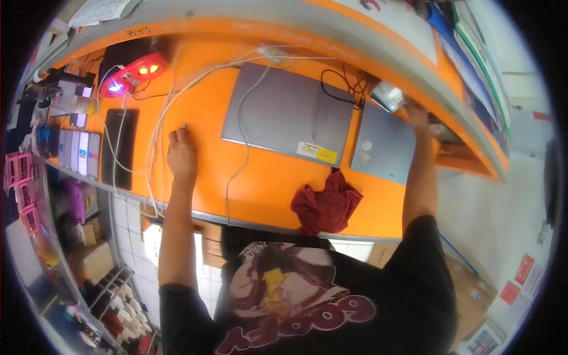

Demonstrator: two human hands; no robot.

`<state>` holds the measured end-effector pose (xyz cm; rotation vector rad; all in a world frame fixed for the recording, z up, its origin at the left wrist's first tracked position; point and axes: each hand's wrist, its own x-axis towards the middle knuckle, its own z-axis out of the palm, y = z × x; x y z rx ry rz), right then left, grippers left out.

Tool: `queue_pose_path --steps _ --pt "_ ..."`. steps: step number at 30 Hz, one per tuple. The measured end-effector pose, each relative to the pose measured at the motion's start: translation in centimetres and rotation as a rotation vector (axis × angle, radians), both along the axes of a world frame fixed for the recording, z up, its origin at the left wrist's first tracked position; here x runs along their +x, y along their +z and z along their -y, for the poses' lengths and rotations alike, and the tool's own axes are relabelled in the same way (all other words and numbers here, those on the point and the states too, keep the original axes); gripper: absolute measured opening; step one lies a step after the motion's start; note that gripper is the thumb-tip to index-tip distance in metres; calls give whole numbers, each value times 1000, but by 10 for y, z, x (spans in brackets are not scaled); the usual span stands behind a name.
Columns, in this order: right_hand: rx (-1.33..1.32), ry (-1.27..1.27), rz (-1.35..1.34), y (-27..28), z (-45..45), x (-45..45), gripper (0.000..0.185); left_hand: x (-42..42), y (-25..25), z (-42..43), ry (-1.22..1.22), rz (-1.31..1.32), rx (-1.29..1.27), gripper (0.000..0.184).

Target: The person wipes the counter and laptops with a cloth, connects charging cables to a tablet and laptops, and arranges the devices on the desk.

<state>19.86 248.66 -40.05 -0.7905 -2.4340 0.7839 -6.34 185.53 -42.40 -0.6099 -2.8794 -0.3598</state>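
Over the orange desk (207, 171), left of the large grey laptop (278, 106), my left hand (182, 155) is closed, with a tiny thing at its fingertips too small to make out. My right hand (418, 115) reaches under the shelf edge at the right, above a second grey laptop (381, 142). Its blurred fingers are closed at the side of a shiny silver object (387, 96). Yellow and white stickers (318, 152) mark the large laptop's near edge. A crumpled dark red cloth (327, 203) lies at the desk's front edge.
White cables (158, 127) run across the desk's left part. A red power strip (135, 74) glows at the back left, near a black flat device (120, 148) and several phones (80, 152). Black cable (349, 89) coils behind the laptops. The orange shelf edge (236, 28) arches overhead.
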Motion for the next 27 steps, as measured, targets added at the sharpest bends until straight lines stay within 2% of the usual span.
queue_pose_path --steps 5,10,13,16,18,20,21,22,24,25,26,27 --pt "240 61 115 -32 -51 -6 29 2 7 -6 17 5 -22 18" --pt "548 145 27 -66 -82 -18 31 3 13 -12 12 2 -41 16" --pt "620 52 77 -80 -81 -21 31 2 8 -9 18 -12 -61 16" --pt "666 -124 219 -73 -55 -33 30 2 10 -11 10 -35 -51 15" --pt "960 -67 119 -32 -10 -33 24 2 9 -12 49 -10 -19 14" --pt "514 -44 -107 29 70 -34 30 -9 -10 5 12 -40 72 11" --pt "299 -93 -85 49 113 -29 23 -14 -14 10 -19 -61 160 9" --pt "83 -142 -64 64 156 -21 17 -5 1 1 -28 -69 165 9" --pt "-351 -113 46 85 247 -8 19 45 63 -36 38 188 585 9" --pt "-440 118 19 75 283 8 23 75 90 -54 -36 283 612 10" --pt "-846 164 22 85 326 13 27 107 109 -70 -106 377 639 11" --pt "-1120 132 -29 89 358 17 30 135 118 -83 -189 548 640 16"
